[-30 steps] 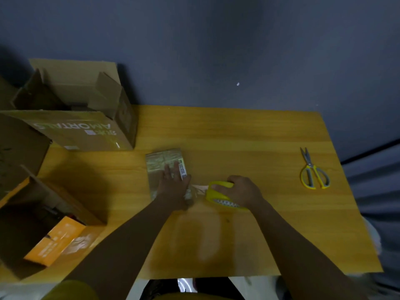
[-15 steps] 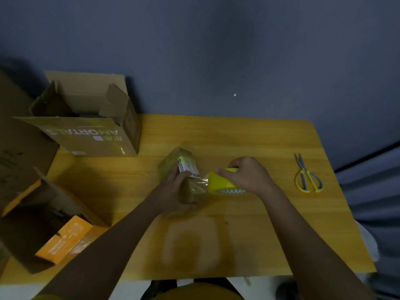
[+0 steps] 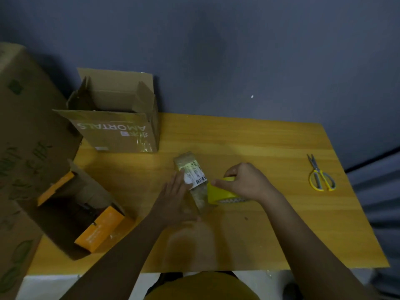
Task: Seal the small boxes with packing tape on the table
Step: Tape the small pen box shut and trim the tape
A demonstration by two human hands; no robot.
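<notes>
Room: dim, blue-grey wall behind a wooden table (image 3: pixel 259 144).
Box: small box (image 3: pixel 194 182), already glossy with tape, sits mid-table with a white label on top, angled toward the person.
Left hand: left hand (image 3: pixel 175 200) lies flat along the box's left side, fingers straight, steadying it.
Right hand: right hand (image 3: pixel 244 180) is curled round the yellow dispenser (image 3: pixel 218 191), which touches the box's right side; toothed blade faces the person.
Risk, slip: with only a flat palm bracing it, the light box may slide or turn when tape is pulled, laying the strip crooked.
Risk, tape: slack tape could fold on itself or wrinkle if the dispenser lifts off the side.
Risk, blade: teeth sit near the left fingers; a quick tear could nick them.
Risk, label: another wrap may cover the barcode.
Open carton: printed carton (image 3: pixel 116 126) at the table's far left, flaps up; contents hidden.
Near carton: tipped carton (image 3: pixel 71 213) at left holds orange packs (image 3: pixel 99 228).
Big carton: large box (image 3: pixel 23 148) off the left edge, closed side showing.
Scissors: scissors (image 3: pixel 320 176) lie well apart at right.
</notes>
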